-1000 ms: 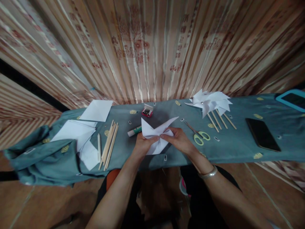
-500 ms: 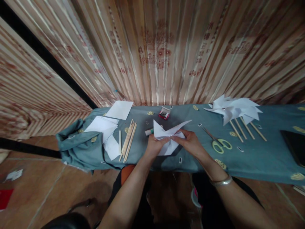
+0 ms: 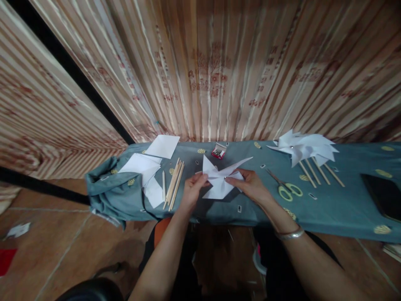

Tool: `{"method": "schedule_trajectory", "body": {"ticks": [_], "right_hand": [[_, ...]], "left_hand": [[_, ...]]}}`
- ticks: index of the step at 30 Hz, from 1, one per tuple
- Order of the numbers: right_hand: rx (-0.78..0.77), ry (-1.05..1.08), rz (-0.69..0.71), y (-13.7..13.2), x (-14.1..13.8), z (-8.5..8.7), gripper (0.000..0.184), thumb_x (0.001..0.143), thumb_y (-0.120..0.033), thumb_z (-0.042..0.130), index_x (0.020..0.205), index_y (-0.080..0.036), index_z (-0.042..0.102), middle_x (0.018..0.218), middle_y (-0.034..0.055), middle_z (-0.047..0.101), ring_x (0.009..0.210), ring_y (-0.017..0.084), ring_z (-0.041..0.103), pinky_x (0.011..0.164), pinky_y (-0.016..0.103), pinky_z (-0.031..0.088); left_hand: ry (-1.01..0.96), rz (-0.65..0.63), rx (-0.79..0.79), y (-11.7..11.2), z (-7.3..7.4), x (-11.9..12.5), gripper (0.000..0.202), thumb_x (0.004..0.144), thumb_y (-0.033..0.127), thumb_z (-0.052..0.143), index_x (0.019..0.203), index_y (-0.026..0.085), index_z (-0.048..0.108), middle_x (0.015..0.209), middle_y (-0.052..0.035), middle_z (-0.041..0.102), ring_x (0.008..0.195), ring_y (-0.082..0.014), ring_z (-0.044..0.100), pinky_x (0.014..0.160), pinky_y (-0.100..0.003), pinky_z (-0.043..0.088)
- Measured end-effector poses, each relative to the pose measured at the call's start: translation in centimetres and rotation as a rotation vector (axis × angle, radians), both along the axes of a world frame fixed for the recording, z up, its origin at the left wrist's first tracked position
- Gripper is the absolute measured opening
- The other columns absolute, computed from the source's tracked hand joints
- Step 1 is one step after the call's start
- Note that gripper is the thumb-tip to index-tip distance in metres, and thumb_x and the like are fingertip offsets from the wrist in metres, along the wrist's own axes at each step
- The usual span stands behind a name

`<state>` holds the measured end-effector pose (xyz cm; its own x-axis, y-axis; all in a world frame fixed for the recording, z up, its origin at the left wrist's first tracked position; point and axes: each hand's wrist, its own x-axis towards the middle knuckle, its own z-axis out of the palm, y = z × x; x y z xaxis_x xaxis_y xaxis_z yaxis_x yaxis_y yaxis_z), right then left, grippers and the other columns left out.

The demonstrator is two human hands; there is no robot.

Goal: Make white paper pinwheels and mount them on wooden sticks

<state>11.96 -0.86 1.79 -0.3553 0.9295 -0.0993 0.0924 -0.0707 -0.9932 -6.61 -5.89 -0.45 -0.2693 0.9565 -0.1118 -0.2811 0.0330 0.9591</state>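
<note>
A white paper pinwheel point(image 3: 221, 184) with a pin at its centre is held over the cloth-covered table in front of me. My left hand point(image 3: 193, 187) pinches its left blade between thumb and fingers. At the centre, the thumb of my right hand point(image 3: 249, 184) presses by the pin head, while its fingers go behind the paper. A small red-and-white box of pins point(image 3: 218, 151) stands open just beyond the pinwheel. Right of my right hand lie scissors point(image 3: 285, 188) with light green handles. Whether a stick is behind the pinwheel is hidden.
Several wooden sticks point(image 3: 174, 184) and a white pencil-like stick point(image 3: 163, 185) lie at the left, beside white paper sheets point(image 3: 140, 165). Finished pinwheels point(image 3: 308, 146) on sticks lie at the back right. A dark phone or tablet point(image 3: 380, 194) rests at the right edge.
My left hand has shifted from near the centre out to the left blade. My right thumb stays by the pin. The pinwheel is spread more openly, and the view has shifted slightly.
</note>
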Motion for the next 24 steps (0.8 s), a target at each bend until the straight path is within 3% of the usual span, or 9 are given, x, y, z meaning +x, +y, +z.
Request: {"method": "schedule_trajectory", "body": {"ticks": [2, 5, 8, 11, 19, 21, 24], "right_hand": [[0.018, 0.026, -0.027, 0.1, 0.2, 0.5, 0.038, 0.058, -0.043, 0.079, 0.082, -0.015, 0.074, 0.075, 0.0037, 0.074, 0.064, 0.018, 0.062, 0.062, 0.030, 0.049], [0.050, 0.037, -0.057, 0.2, 0.4, 0.9, 0.038, 0.058, -0.045, 0.079, 0.080, -0.014, 0.073, 0.074, 0.0043, 0.073, 0.063, 0.018, 0.062, 0.061, 0.030, 0.049], [0.067, 0.042, -0.053, 0.1, 0.4, 1.2, 0.038, 0.059, -0.045, 0.079, 0.080, -0.014, 0.073, 0.075, 0.0048, 0.074, 0.064, 0.018, 0.062, 0.061, 0.030, 0.049], [0.072, 0.040, -0.044, -0.1, 0.2, 1.5, 0.039, 0.060, -0.045, 0.079, 0.083, -0.014, 0.074, 0.076, 0.0047, 0.074, 0.064, 0.018, 0.062, 0.061, 0.030, 0.048], [0.116, 0.036, -0.049, -0.5, 0.2, 1.7, 0.034, 0.060, -0.044, 0.078, 0.080, -0.017, 0.075, 0.073, 0.0027, 0.074, 0.062, 0.018, 0.062, 0.061, 0.030, 0.049], [0.154, 0.023, -0.070, -0.7, 0.3, 1.8, 0.032, 0.061, -0.044, 0.077, 0.079, -0.017, 0.075, 0.072, 0.0018, 0.073, 0.062, 0.019, 0.062, 0.060, 0.030, 0.049], [0.224, -0.015, -0.082, -1.5, 0.3, 2.4, 0.027, 0.065, -0.042, 0.075, 0.078, -0.019, 0.075, 0.070, 0.0012, 0.072, 0.061, 0.019, 0.061, 0.057, 0.029, 0.048]], "left_hand": [[0.178, 0.156, 0.002, 0.0, 0.0, -2.5, 0.044, 0.070, 0.051, 0.070, 0.090, 0.013, 0.074, 0.088, -0.0106, 0.074, 0.082, -0.0210, 0.068, 0.072, -0.030, 0.053], [0.691, 0.283, -0.047, -0.1, -0.4, -6.4, 0.022, 0.076, 0.031, 0.063, 0.088, 0.016, 0.074, 0.096, -0.0089, 0.074, 0.086, -0.0200, 0.066, 0.078, -0.030, 0.050], [1.130, 0.174, -0.174, -0.5, -1.0, -8.7, 0.020, 0.080, 0.024, 0.058, 0.090, 0.017, 0.074, 0.095, -0.0099, 0.073, 0.083, -0.0222, 0.066, 0.078, -0.031, 0.048], [1.329, 0.066, -0.237, -0.7, -1.3, -9.2, 0.019, 0.081, 0.021, 0.057, 0.090, 0.019, 0.074, 0.097, -0.0108, 0.073, 0.085, -0.0247, 0.067, 0.077, -0.032, 0.047], [1.342, 0.091, -0.266, -0.4, -1.0, -9.1, 0.021, 0.079, 0.018, 0.053, 0.082, 0.020, 0.074, 0.087, -0.0100, 0.075, 0.085, -0.0264, 0.068, 0.076, -0.031, 0.045], [1.232, 0.157, -0.242, -0.4, -0.9, -9.2, 0.020, 0.076, 0.020, 0.055, 0.081, 0.020, 0.074, 0.084, -0.0081, 0.074, 0.084, -0.0246, 0.067, 0.076, -0.030, 0.046], [0.871, 0.282, -0.112, -0.4, -0.2, -8.4, 0.020, 0.069, 0.024, 0.060, 0.081, 0.017, 0.074, 0.079, -0.0047, 0.073, 0.075, -0.0198, 0.064, 0.072, -0.028, 0.047]]}}
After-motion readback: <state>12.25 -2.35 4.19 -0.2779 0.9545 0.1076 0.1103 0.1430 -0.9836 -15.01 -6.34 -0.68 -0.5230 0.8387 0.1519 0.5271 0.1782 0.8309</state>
